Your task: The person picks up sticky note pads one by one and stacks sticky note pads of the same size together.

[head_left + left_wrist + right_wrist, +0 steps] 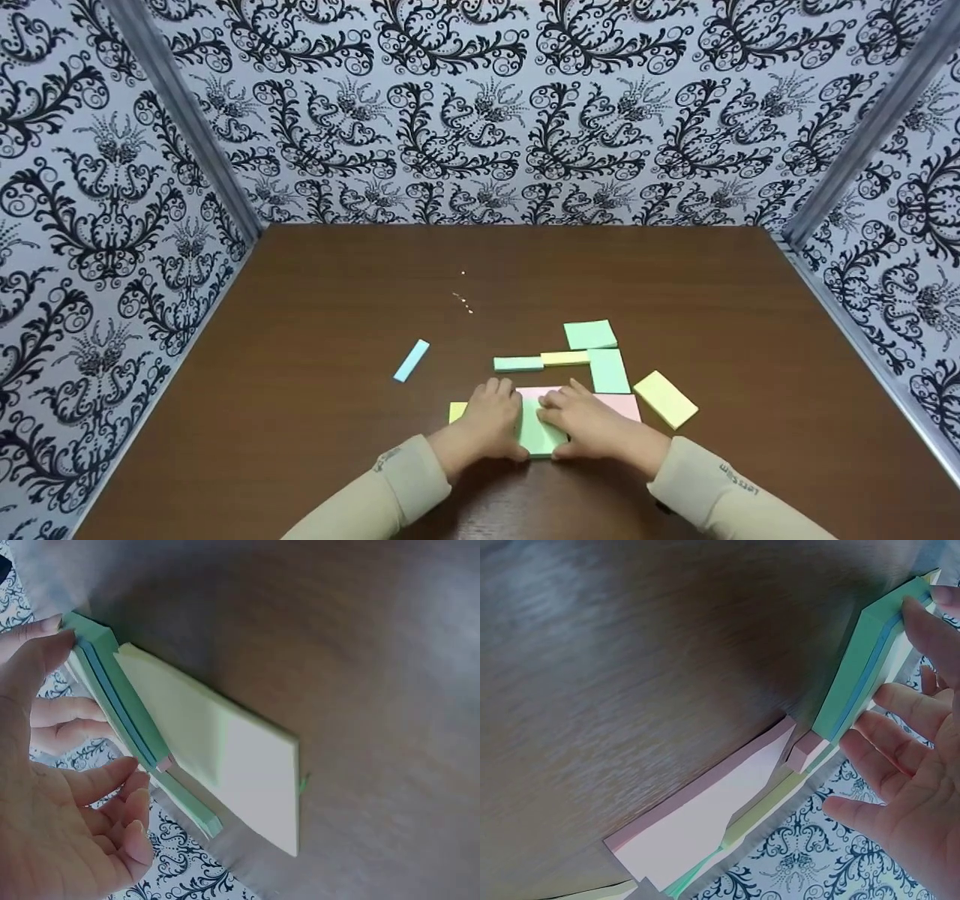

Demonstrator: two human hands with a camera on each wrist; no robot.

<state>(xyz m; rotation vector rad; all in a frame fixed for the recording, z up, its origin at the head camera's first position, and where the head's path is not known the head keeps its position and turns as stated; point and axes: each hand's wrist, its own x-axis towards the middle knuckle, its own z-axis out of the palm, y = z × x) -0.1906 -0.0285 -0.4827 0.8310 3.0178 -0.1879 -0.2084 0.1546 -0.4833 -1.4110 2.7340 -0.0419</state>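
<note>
Both hands are at a stack of sticky notes (538, 431) near the front of the table. My left hand (487, 420) grips its left side, thumb at the near edge and fingers over the far part. My right hand (596, 426) holds the right side likewise. In the right wrist view the stack (859, 667) shows green layers with a thin blue one between. A yellow sticky note pad (225, 742) lies beside the stack on the left, partly behind the left hand in the head view. To the right is a pink pad (621, 406), partly covered by the right hand.
Behind the hands lie a narrow green pad (517, 364), a narrow yellow pad (565, 358) and two green pads (609, 371). Another yellow pad (666, 400) lies angled at the right, a narrow blue one (412, 361) at the left. Patterned walls (480, 112) enclose the table.
</note>
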